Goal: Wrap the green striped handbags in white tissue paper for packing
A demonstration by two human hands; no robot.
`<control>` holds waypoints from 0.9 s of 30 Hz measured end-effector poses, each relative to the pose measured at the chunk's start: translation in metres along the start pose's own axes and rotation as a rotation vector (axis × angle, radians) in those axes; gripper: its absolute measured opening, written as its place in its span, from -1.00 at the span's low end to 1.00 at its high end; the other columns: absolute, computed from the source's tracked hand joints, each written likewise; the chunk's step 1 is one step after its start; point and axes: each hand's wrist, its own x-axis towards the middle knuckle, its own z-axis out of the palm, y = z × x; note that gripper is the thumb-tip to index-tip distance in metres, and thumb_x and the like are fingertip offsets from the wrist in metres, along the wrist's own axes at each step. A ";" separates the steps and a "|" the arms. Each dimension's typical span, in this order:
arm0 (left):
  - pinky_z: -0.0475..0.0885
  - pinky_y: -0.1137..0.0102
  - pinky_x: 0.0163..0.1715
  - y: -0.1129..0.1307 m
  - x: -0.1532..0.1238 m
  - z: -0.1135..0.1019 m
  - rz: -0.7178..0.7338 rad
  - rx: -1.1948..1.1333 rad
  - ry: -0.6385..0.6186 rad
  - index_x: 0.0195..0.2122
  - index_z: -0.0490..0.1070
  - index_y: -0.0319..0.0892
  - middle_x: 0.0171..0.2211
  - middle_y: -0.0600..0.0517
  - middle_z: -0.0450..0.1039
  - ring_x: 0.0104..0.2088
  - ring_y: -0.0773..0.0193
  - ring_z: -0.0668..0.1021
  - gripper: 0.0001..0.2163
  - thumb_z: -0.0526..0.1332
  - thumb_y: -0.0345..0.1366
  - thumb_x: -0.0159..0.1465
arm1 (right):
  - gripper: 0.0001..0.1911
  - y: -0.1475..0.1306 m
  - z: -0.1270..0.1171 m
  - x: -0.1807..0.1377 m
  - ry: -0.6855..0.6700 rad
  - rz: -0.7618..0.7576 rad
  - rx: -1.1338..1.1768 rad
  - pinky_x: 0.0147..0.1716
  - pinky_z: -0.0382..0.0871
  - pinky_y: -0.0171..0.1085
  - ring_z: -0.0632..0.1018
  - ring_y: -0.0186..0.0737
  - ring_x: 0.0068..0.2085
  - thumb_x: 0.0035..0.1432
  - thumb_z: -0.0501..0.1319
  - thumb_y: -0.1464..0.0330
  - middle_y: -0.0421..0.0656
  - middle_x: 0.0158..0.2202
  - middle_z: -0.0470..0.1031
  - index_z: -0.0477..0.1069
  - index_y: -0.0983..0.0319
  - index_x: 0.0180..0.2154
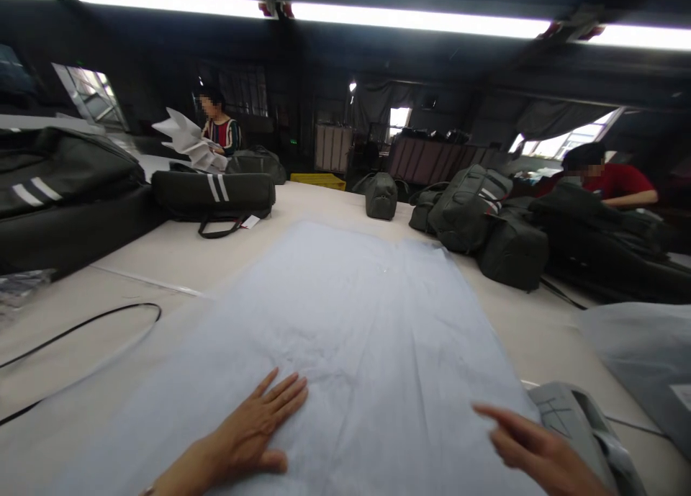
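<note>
A large translucent plastic sheet or bag point(345, 301), pale bluish and lightly wrinkled, lies spread over the table in front of me. My left hand point(256, 424) rests flat on it, fingers stretched and thumb out to the side. Over the sheet's right part is my right hand point(521, 438), slightly blurred. Its index finger points left while the other fingers curl loosely, and nothing shows in it. I cannot tell whether this hand touches the sheet. Close beside it stands a grey device point(572, 417) with dark lines on its top.
Dark green bags stand on both sides: a striped roll-shaped bag point(216, 194), a large bag point(70, 186) and a bag pile point(469, 208). A black cord point(108, 310) loops at left. Another plastic bag point(648, 352) lies right. Two people work beyond the table point(173, 255).
</note>
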 end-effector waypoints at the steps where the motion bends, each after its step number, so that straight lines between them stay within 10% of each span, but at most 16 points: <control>1: -0.25 -0.11 0.35 -0.001 0.000 0.001 -0.001 -0.004 0.007 0.38 -0.39 0.05 0.40 -0.07 -0.20 0.38 -0.03 -0.02 -0.14 0.07 0.25 0.24 | -0.36 -0.026 0.022 0.011 -0.132 -0.042 0.094 -0.37 0.42 -0.19 0.45 -0.16 -0.44 -0.09 0.28 0.07 -0.23 -0.53 0.41 0.43 0.17 0.05; 6: -0.22 -0.08 0.36 -0.007 -0.002 0.002 0.005 -0.036 0.008 0.38 -0.38 0.04 0.41 -0.05 -0.21 0.38 -0.03 -0.02 -0.14 0.06 0.26 0.24 | -0.65 -0.120 0.129 0.087 -0.386 -0.110 0.087 -0.40 0.30 -0.33 0.42 -0.34 -0.43 0.01 0.18 0.31 -0.28 -0.47 0.41 0.30 0.24 -0.11; 10: -0.26 -0.10 0.35 -0.012 -0.004 0.005 -0.007 -0.077 -0.025 0.38 -0.42 0.06 0.42 -0.02 -0.27 0.39 -0.04 -0.06 -0.14 0.04 0.28 0.23 | -0.85 -0.113 0.166 0.138 -0.320 -0.037 -0.146 -0.49 0.24 -0.35 0.43 -0.34 -0.46 0.00 0.20 0.34 -0.27 -0.50 0.43 0.29 0.21 -0.33; 20: -0.21 -0.13 0.35 -0.009 -0.005 -0.002 -0.006 -0.147 -0.022 0.39 -0.30 0.04 0.41 -0.08 -0.20 0.39 -0.09 -0.04 -0.18 0.06 0.25 0.25 | -0.53 -0.081 0.170 0.173 -0.066 0.016 -0.678 -0.30 0.34 -0.20 0.56 0.05 -0.15 -0.32 0.47 0.08 -0.08 -0.30 0.56 0.38 0.18 -0.40; 24: -0.24 -0.11 0.35 -0.010 -0.006 -0.001 0.018 -0.128 0.001 0.39 -0.33 0.03 0.41 -0.08 -0.22 0.39 -0.08 -0.05 -0.17 0.05 0.24 0.26 | -0.54 -0.078 0.149 0.163 -0.049 -0.013 -0.638 -0.30 0.41 -0.21 0.59 -0.03 -0.24 -0.07 0.35 -0.02 -0.08 -0.33 0.59 0.42 0.22 -0.31; 27: -0.28 -0.08 0.36 -0.013 -0.006 0.003 0.028 -0.121 0.015 0.39 -0.36 0.03 0.42 -0.07 -0.23 0.39 -0.06 -0.06 -0.17 0.05 0.23 0.26 | -0.42 -0.072 0.148 0.149 0.045 -0.100 -0.590 0.01 0.39 -0.11 0.51 0.01 0.06 0.23 0.05 -0.04 0.07 0.07 0.48 0.37 0.29 0.03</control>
